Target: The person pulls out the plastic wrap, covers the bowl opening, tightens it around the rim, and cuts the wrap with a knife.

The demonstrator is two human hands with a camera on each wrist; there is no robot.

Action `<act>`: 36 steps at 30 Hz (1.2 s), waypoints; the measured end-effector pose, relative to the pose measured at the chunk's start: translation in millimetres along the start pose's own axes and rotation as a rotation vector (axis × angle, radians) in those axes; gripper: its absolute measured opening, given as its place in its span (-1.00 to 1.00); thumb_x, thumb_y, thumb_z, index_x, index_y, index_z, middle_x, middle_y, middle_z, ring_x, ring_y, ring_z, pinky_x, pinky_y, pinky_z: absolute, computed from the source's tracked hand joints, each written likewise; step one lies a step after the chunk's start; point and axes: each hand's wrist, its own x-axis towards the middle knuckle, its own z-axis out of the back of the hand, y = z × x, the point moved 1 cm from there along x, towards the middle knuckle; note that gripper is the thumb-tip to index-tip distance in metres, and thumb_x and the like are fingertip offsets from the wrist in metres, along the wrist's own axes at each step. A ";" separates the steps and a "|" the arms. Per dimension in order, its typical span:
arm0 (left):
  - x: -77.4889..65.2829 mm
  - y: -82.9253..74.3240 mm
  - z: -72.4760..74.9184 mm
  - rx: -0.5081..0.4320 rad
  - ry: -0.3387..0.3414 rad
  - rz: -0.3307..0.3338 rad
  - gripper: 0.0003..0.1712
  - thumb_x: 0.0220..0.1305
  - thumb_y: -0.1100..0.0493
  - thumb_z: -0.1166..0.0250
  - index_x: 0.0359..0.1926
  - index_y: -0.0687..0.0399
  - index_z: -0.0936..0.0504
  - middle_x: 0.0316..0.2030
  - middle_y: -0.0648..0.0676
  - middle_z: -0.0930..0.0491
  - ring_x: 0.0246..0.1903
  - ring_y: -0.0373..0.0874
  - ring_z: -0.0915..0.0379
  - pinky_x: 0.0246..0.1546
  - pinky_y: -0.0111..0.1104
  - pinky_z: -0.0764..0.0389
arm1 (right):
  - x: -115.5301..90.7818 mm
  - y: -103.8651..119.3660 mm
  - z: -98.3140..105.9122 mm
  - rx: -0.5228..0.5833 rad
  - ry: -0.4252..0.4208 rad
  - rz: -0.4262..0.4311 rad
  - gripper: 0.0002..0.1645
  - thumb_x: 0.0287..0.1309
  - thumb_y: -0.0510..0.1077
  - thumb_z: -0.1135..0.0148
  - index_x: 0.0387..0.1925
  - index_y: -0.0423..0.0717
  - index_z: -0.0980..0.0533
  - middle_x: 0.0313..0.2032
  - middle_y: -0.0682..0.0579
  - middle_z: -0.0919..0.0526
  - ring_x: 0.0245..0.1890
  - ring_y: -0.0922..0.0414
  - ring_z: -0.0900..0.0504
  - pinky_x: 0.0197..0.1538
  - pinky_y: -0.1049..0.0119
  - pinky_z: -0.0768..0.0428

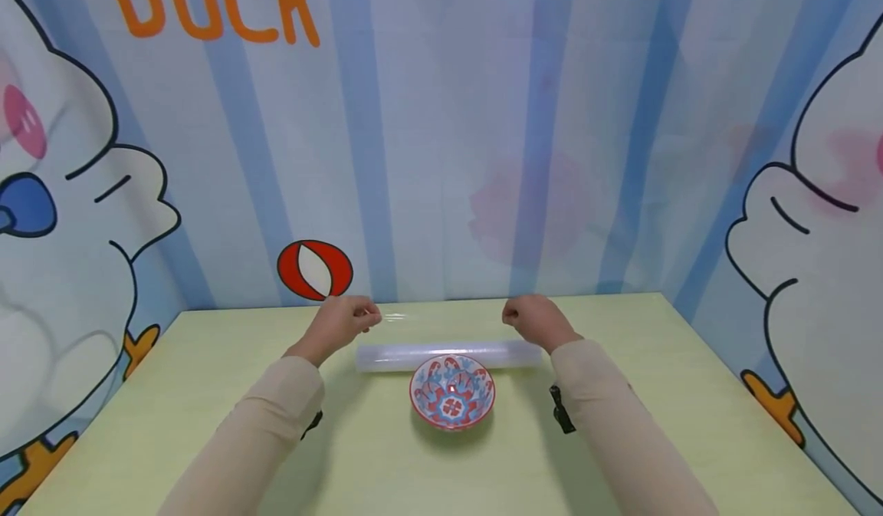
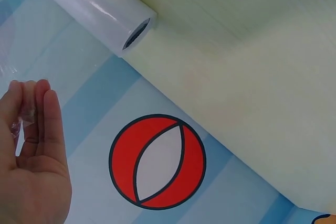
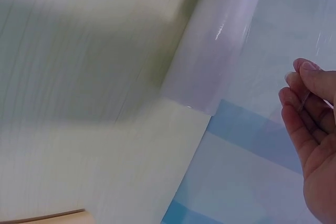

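A roll of cling film (image 1: pixel 386 358) lies across the table, just behind a red, white and blue patterned bowl (image 1: pixel 451 393). Beyond the roll, my left hand (image 1: pixel 345 320) pinches one corner of the thin clear film (image 1: pixel 395 317) drawn from it. My right hand (image 1: pixel 541 322) pinches the other corner, thumb against fingertips. In the left wrist view, crumpled film shows between thumb and fingers of the left hand (image 2: pixel 39 156). Faint glints mark the stretched sheet near the right hand (image 3: pixel 315 124) in the right wrist view. The bowl stands upright.
The pale yellow table (image 1: pixel 228 393) ends at a striped blue cloth backdrop (image 1: pixel 441 156) just past my hands. Printed cartoon figures and a red ball (image 1: pixel 334 271) decorate the cloth, which also rises at both sides.
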 end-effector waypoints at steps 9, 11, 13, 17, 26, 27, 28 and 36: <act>-0.8 -5.8 7.9 0.003 0.001 -0.019 -0.89 0.23 0.13 -0.22 -0.31 0.02 -0.65 -0.43 0.01 -0.62 -0.39 -0.14 -0.51 -0.33 -0.36 -0.57 | -2.9 0.1 8.0 0.041 -0.012 -0.006 -0.79 0.24 -0.16 -0.09 -0.20 -0.10 -0.61 -0.21 -0.03 -0.67 -0.16 0.03 -0.61 -0.06 0.14 -0.56; -0.9 -6.4 9.8 0.016 0.000 -0.034 -0.89 0.23 0.13 -0.21 -0.31 0.03 -0.65 -0.43 0.01 -0.62 -0.41 -0.16 -0.50 -0.35 -0.36 -0.56 | -3.6 0.1 9.3 0.047 -0.020 -0.001 -0.80 0.24 -0.16 -0.09 -0.21 -0.10 -0.62 -0.22 -0.03 -0.67 -0.17 0.03 -0.61 -0.07 0.14 -0.56; -1.0 -7.1 11.7 0.030 -0.003 -0.050 -0.88 0.23 0.13 -0.22 -0.32 0.03 -0.64 -0.44 0.01 -0.62 -0.42 -0.18 -0.49 -0.37 -0.37 -0.54 | -4.3 0.3 10.6 0.051 -0.028 0.003 -0.80 0.24 -0.16 -0.09 -0.21 -0.10 -0.62 -0.22 -0.03 -0.67 -0.18 0.03 -0.61 -0.08 0.14 -0.56; -1.3 -9.3 15.5 0.037 -0.002 -0.054 -0.88 0.23 0.12 -0.22 -0.31 0.03 -0.64 -0.44 0.01 -0.62 -0.41 -0.16 -0.49 -0.38 -0.37 -0.53 | -4.4 0.7 13.0 0.055 -0.025 0.005 -0.80 0.25 -0.16 -0.08 -0.23 -0.09 -0.61 -0.24 -0.03 -0.67 -0.20 0.04 -0.61 -0.09 0.14 -0.56; -0.7 -13.9 24.2 0.040 0.017 -0.021 -0.86 0.26 0.10 -0.18 -0.26 0.02 -0.62 -0.39 0.03 -0.61 -0.34 -0.10 -0.49 -0.33 -0.35 -0.54 | -2.6 1.2 23.9 0.068 -0.011 0.002 -0.80 0.25 -0.15 -0.08 -0.21 -0.11 -0.60 -0.23 -0.04 -0.66 -0.20 0.04 -0.60 -0.09 0.14 -0.56; -0.5 -14.1 24.7 0.041 0.016 -0.024 -0.86 0.26 0.09 -0.18 -0.26 0.02 -0.62 -0.39 0.03 -0.61 -0.34 -0.10 -0.49 -0.34 -0.35 -0.54 | -2.3 1.0 24.8 0.070 -0.011 0.001 -0.80 0.25 -0.15 -0.08 -0.21 -0.10 -0.60 -0.23 -0.04 -0.66 -0.20 0.04 -0.60 -0.09 0.14 -0.56; -0.5 -14.3 25.3 0.043 0.016 -0.030 -0.85 0.26 0.09 -0.18 -0.26 0.02 -0.62 -0.39 0.02 -0.61 -0.35 -0.11 -0.49 -0.34 -0.36 -0.54 | -2.1 0.7 25.4 0.072 -0.011 0.000 -0.80 0.25 -0.15 -0.08 -0.21 -0.10 -0.60 -0.23 -0.04 -0.66 -0.20 0.04 -0.60 -0.09 0.14 -0.56; 0.7 -19.0 30.2 0.045 0.020 -0.017 -0.85 0.24 0.09 -0.20 -0.25 0.03 -0.62 -0.40 0.04 -0.62 -0.36 -0.12 -0.48 -0.37 -0.37 -0.55 | -3.3 0.9 28.3 0.073 -0.009 0.014 -0.81 0.24 -0.16 -0.09 -0.22 -0.10 -0.60 -0.24 -0.04 -0.66 -0.20 0.04 -0.60 -0.09 0.15 -0.56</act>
